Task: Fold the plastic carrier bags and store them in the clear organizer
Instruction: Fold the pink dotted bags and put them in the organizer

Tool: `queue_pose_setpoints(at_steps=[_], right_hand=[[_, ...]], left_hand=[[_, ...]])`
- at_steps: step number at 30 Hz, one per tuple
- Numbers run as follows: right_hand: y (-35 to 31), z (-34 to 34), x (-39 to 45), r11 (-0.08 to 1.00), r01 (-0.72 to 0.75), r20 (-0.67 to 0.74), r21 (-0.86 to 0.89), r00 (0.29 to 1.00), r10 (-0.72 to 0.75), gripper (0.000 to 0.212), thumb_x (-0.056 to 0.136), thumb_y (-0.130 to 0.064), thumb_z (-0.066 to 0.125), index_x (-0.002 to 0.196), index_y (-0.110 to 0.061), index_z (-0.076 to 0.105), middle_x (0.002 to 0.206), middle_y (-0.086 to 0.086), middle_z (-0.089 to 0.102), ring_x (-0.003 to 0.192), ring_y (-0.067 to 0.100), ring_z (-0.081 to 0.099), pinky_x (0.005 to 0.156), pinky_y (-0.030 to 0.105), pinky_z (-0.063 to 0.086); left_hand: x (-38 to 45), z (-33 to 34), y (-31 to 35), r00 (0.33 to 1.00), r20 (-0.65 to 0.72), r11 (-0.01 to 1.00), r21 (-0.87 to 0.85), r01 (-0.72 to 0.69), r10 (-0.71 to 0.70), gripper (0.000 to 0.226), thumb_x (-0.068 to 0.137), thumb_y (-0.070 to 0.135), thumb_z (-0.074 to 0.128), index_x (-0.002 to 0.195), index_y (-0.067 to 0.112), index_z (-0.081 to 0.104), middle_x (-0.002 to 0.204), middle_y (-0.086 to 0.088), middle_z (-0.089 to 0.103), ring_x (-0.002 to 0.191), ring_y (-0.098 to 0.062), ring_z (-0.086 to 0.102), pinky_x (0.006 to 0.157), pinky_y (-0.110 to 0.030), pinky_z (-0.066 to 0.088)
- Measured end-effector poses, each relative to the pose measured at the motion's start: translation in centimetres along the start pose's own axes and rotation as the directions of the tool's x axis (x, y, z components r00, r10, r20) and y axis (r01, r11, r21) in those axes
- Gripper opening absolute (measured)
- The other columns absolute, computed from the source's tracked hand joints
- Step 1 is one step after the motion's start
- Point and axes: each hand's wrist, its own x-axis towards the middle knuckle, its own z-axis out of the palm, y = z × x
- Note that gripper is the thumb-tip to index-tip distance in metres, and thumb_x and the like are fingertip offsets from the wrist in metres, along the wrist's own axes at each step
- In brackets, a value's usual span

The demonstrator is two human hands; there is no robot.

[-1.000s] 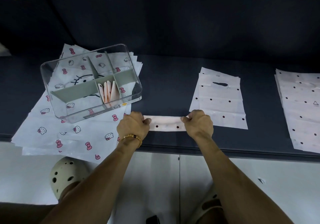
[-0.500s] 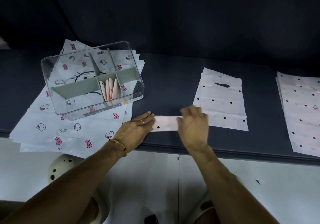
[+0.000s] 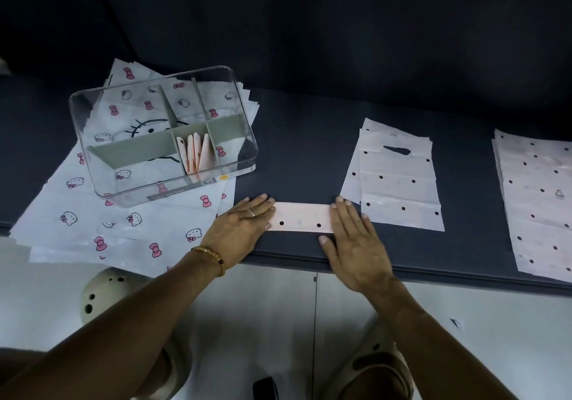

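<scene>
A pink dotted carrier bag, folded into a narrow strip point(image 3: 301, 217), lies along the front edge of the dark counter. My left hand point(image 3: 240, 226) lies flat on its left end, fingers spread. Flat on the strip's right end rests my right hand point(image 3: 356, 238). The clear organizer point(image 3: 93, 164) with grey dividers stands to the left on a pile of cat-print bags point(image 3: 77, 217). Several folded pink bags point(image 3: 195, 152) stand upright in its middle compartment. Unfolded pink dotted bags point(image 3: 399, 179) lie to the right of the strip.
A taller stack of pink dotted bags point(image 3: 535, 204) lies at the far right, reaching the counter's front edge. The cat-print pile overhangs the counter edge at the left. Beige perforated shoes point(image 3: 108, 288) show on the pale floor below.
Both hands went from pinching the strip's ends with closed fingers to lying flat and open on it. The right hand slid from mid-strip out to the right end.
</scene>
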Motion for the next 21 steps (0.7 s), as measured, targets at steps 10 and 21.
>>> queue_pose_setpoints(at_steps=[10, 21], right_hand=[[-4.3, -1.1, -0.9, 0.999, 0.049, -0.247, 0.004, 0.968, -0.046, 0.035, 0.089, -0.031, 0.058, 0.119, -0.012, 0.061, 0.116, 0.007, 0.059, 0.104, 0.027, 0.057, 0.087, 0.043, 0.049], [-4.9, -2.0, -1.8, 0.977, 0.198, -0.312, 0.074, 0.935, -0.166, 0.027, 0.074, -0.011, 0.072, 0.101, -0.01, 0.071, 0.112, 0.006, 0.066, 0.103, 0.03, 0.061, 0.078, 0.04, 0.051]], left_hand=[[-3.1, -0.6, 3.6, 0.983, -0.149, 0.987, 0.108, 0.123, -0.106, 0.031, 0.073, 0.022, 0.079, 0.1, 0.008, 0.074, 0.111, -0.007, 0.07, 0.107, -0.024, 0.064, 0.097, -0.043, 0.046], [-4.1, -1.2, 4.8, 0.994, -0.094, 0.997, -0.062, 0.054, -0.06, 0.026, 0.088, 0.017, 0.06, 0.113, 0.018, 0.069, 0.114, 0.001, 0.068, 0.107, -0.022, 0.058, 0.087, -0.037, 0.052]])
